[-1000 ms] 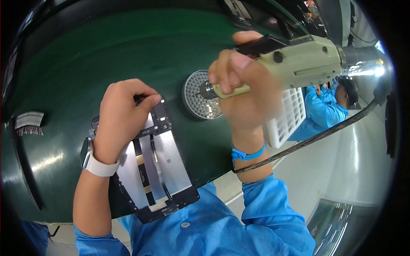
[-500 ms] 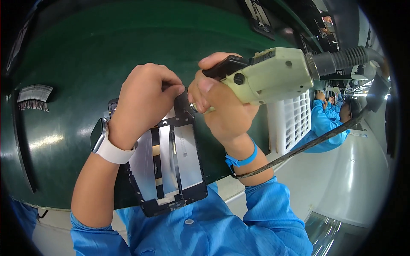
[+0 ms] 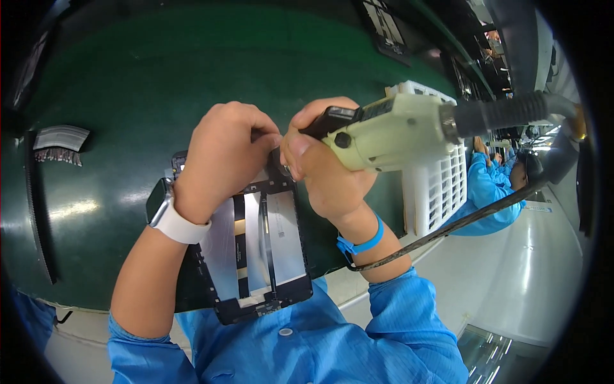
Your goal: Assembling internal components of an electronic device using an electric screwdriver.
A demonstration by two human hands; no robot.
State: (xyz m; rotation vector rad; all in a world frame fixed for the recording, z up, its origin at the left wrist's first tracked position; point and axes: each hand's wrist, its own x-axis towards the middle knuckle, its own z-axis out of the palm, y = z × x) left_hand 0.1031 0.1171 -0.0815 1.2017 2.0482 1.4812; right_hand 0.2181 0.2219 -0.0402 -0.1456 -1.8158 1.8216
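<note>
An opened tablet (image 3: 284, 224) lies on the green table, its black frame and silvery inside showing, its near end over the table's edge. My right hand (image 3: 336, 182) is wrapped round a pale green electric screwdriver (image 3: 409, 131) with a black lever, its front end pointing left over the tablet's far end. My left hand (image 3: 224, 150) is closed in a pinch beside the screwdriver's front end. What its fingers hold, if anything, is hidden, and so is the screwdriver's tip. A white-strapped watch (image 3: 176, 224) is on my left wrist, a blue band (image 3: 366, 240) on my right.
A white grid tray (image 3: 441, 192) stands on the right, behind the screwdriver. The dark cord (image 3: 448, 224) from my wristband runs up to the right. A stack of thin strips (image 3: 61, 142) lies at the left by a black rail (image 3: 38, 211). Another person's blue sleeve (image 3: 489, 192) shows at the right.
The screwdriver's body has swung down and slightly left, uncovering more of the white tray. My left hand and the tablet have shifted a little to the right.
</note>
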